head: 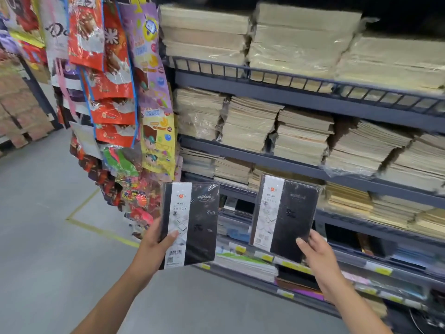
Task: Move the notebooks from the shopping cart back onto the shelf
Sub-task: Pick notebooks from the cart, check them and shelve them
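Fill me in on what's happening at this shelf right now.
A person is standing in a shop aisle facing a dark metal shelf unit stacked with wrapped paper goods. Each hand holds one black shrink-wrapped diary: the left hand grips the left notebook by its lower left edge, and the right hand holds the right notebook near its lower right corner. Both are held upright in front of the lower shelves, not yet placed. No cart is in view.

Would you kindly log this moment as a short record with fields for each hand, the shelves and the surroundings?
left hand: grips left notebook, black, plastic-wrapped, upright
right hand: grips right notebook, same design, tilted slightly
shelving: dark metal tiers filled with wrapped paper stacks
surroundings: hanging snack packets at left; grey floor
shopping cart: not in view
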